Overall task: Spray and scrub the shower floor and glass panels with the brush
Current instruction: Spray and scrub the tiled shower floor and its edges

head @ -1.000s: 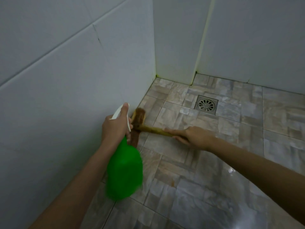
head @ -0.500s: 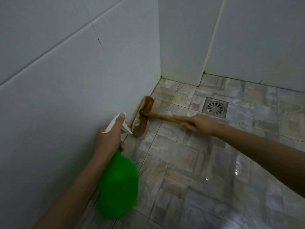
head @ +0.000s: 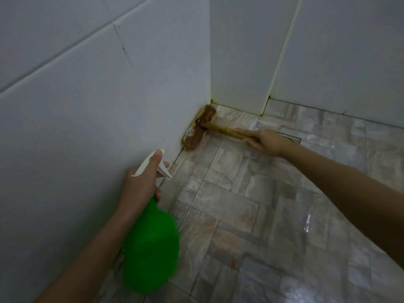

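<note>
Brush: wooden brush [head: 200, 129], its brown head down on the shower floor [head: 240, 215], lying along the foot of the left wall [head: 87, 127] with its far end close to the corner; the handle runs rightward over the tiles.
Right grip: the right grip [head: 265, 142] is closed round the end of the brush handle, with one finger stretched along it toward the head.
Spray bottle: spray bottle [head: 150, 248] with a green body and white trigger head, held off the floor just beside the left wall, nearer the camera than the brush and apart from it; the body is blurred.
Left grip: the left grip [head: 142, 182] is wrapped round the bottle's neck, with one finger lying along the top of the white head.
Floor: grey-brown stone-pattern tiles, with a wet sheen at the right.
Drain: metal drain [head: 294, 139], mostly hidden behind the right grip.
Walls: large white tiles, with yellowish grout in the corner joints.
</note>
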Demonstrator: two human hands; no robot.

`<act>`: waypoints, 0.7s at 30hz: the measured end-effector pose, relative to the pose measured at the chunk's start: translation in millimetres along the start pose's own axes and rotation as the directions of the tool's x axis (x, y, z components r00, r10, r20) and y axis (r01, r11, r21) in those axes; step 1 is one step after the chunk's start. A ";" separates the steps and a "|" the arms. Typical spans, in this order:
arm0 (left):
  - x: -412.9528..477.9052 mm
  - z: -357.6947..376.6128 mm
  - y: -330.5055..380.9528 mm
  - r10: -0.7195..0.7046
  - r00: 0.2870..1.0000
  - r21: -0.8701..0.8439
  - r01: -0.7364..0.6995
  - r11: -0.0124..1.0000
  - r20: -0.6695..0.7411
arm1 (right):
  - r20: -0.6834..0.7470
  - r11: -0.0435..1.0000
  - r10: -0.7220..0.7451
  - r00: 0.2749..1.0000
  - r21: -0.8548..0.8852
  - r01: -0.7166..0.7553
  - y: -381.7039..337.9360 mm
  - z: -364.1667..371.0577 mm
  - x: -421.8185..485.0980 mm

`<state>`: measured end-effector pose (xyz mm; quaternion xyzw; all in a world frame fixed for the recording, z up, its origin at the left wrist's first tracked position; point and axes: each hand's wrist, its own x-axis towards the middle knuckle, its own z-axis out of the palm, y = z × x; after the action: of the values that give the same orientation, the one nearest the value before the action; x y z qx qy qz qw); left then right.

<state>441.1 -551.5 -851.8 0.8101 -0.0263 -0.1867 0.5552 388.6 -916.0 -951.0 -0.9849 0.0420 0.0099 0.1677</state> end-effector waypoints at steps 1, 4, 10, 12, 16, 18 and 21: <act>-1.2 0.1 1.2 0.000 1.000 -0.003 0.000 1.000 0.000 | -0.029 0.998 0.063 0.998 -0.002 -0.063 1.4 -4.3 3.6; -4.5 0.6 2.1 0.008 1.000 -0.021 -0.008 1.000 -0.010 | -0.036 0.994 0.103 0.994 0.044 -0.101 -5.6 -3.8 -7.0; -12.1 -6.2 10.2 -0.022 1.000 -0.033 0.022 0.999 -0.001 | 0.104 0.992 -0.126 0.987 -0.006 0.127 -46.5 9.8 -42.1; -19.6 -13.7 11.0 -0.015 1.000 -0.032 0.015 0.999 0.001 | 0.037 1.000 0.021 0.999 0.000 -0.021 -39.6 7.5 -30.7; -41.0 -33.2 4.0 0.001 0.999 -0.020 -0.002 1.000 -0.041 | -0.011 0.989 0.128 0.992 0.076 -0.127 -55.6 10.2 -39.8; -51.2 -42.7 -2.1 -0.002 0.998 0.001 0.002 1.000 -0.057 | 0.055 0.997 0.005 0.998 0.073 -0.009 -83.7 20.8 -63.4; -66.3 -57.4 -9.5 -0.027 0.999 0.038 0.028 0.999 -0.039 | 0.131 0.993 -0.116 0.985 0.001 0.117 -110.2 32.0 -82.4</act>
<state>397.0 -480.2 -824.3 0.8242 -0.0079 -0.1780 0.5375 315.8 -795.2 -942.0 -0.9834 -0.0266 0.0649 0.1671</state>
